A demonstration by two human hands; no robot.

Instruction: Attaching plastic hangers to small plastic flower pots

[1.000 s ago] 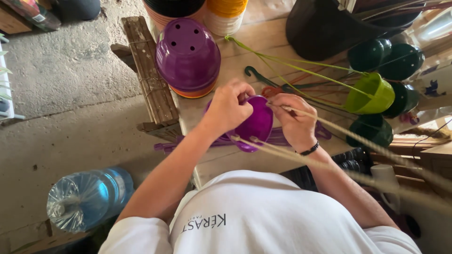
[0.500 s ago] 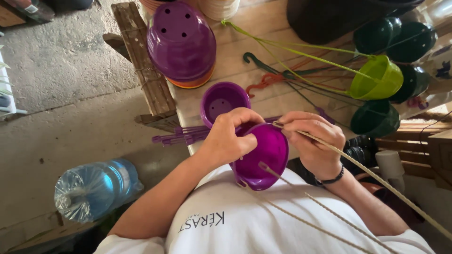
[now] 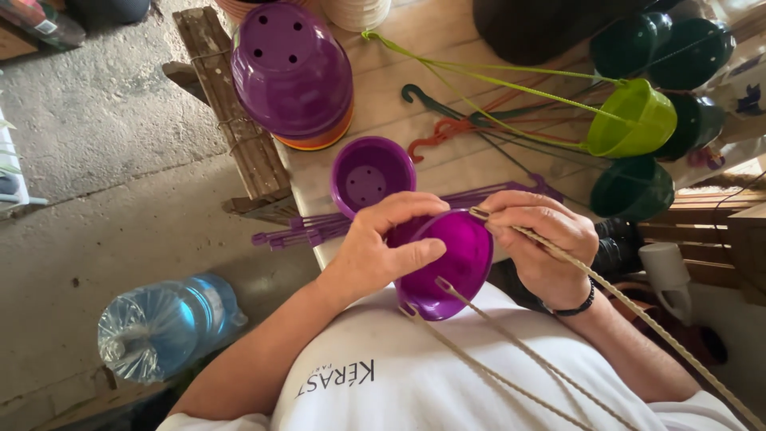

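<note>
Here, a small purple pot (image 3: 451, 259) is held tilted just above the person's white shirt (image 3: 479, 375), at the near edge of the wooden table (image 3: 447, 48). The left hand (image 3: 375, 247) wraps the pot's outer wall, fingers curled over the rim and thumb pressed flat against the side. The right hand (image 3: 542, 247) pinches the tip of a beige hanger strand (image 3: 638, 315) against the pot's rim, fingertips drawn tight together. Two more beige strands (image 3: 495, 351) hook onto the pot's near rim and trail down across the shirt.

Just beyond the pot, an upright purple pot (image 3: 373, 172) stands on the table, with purple hanger strands (image 3: 303, 231) lying beside it. Farther off rests a stack of upturned pots (image 3: 291, 72), purple on top. To the pot's right lie a lime green hanging pot (image 3: 634, 120) and several dark green pots (image 3: 634, 187). Left of the pot, down on the concrete floor, lies a clear water bottle (image 3: 159, 323).
</note>
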